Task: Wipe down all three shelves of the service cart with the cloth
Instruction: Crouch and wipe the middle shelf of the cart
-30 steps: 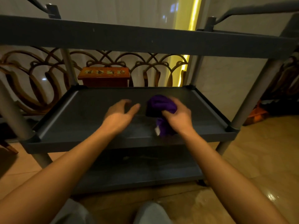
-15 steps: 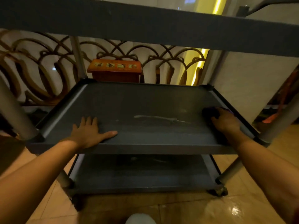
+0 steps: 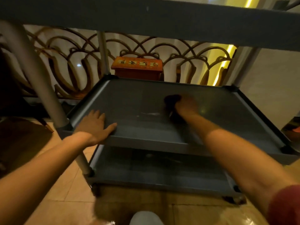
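While we crouch in front of the service cart (image 3: 162, 142), the nearest things in view are our two forearms reaching in from six o'clock. Below them, the bottom shelf (image 3: 162, 172) lies dark and bare, with a caster (image 3: 235, 199) at about five o'clock resting on the tiled floor (image 3: 65, 184).

One level up and farther out, the middle shelf (image 3: 129, 98) is where we are working. Our left hand (image 3: 95, 123) lies flat with fingers spread on the near rim at nine o'clock, gripping nothing, apparently bracing the cart. Our right hand (image 3: 185, 105) sits near the centre of the shelf, toward one o'clock, curled over the dark bunched cloth (image 3: 172, 99) and pressing it onto the surface; the hand is blurred, so we cannot tell exactly how the fingers close on it. Just left of the cloth a pale streak (image 3: 149, 114) marks the shelf.

Farther still, the top shelf (image 3: 162, 18) crosses the view at twelve o'clock, edge-on only. Beyond the cart stand an orange box (image 3: 138, 65) and curved metal scrollwork (image 3: 65, 54).

We judge the task to be mid-way at best: the middle shelf is being wiped, its left side and the streak apparently remain, the bottom shelf looks untouched, and the top shelf's condition cannot be seen.
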A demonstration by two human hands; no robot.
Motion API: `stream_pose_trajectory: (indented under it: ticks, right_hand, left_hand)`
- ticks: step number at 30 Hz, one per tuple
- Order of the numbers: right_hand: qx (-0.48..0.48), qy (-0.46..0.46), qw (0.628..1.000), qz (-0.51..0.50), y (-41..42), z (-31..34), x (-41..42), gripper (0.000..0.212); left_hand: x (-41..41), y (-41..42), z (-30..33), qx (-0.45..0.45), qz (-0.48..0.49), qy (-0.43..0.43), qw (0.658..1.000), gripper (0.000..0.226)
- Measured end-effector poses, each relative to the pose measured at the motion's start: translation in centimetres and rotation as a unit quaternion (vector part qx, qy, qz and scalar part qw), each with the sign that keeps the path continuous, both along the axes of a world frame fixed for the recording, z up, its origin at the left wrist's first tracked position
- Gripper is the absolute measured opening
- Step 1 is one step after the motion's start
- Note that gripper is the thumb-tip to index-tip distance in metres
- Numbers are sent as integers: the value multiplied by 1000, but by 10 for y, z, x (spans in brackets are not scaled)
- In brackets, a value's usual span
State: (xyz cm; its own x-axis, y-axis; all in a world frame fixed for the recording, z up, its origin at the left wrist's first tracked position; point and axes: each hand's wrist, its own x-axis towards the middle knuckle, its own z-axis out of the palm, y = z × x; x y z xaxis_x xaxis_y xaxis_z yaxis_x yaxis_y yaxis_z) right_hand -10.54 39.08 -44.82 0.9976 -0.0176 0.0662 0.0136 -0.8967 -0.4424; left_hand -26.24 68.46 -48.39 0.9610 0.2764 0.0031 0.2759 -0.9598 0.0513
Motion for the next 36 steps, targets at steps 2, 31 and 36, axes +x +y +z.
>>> stream_pose_trajectory:
  ticks: [2,31,36]
  right_hand:
    - [-5,-52,998,-42,-36,0,15,30]
    - [185,177,899,355,161,-8,-53,31]
    - [162,208,885,384,129,11,-63,27]
  left_hand:
    - [-20,26,1,26,17,47,998,91]
    - [-40,46,-8,-248,80,-87,962,91]
    - [-36,41,-10,-111,24,-13,993,57]
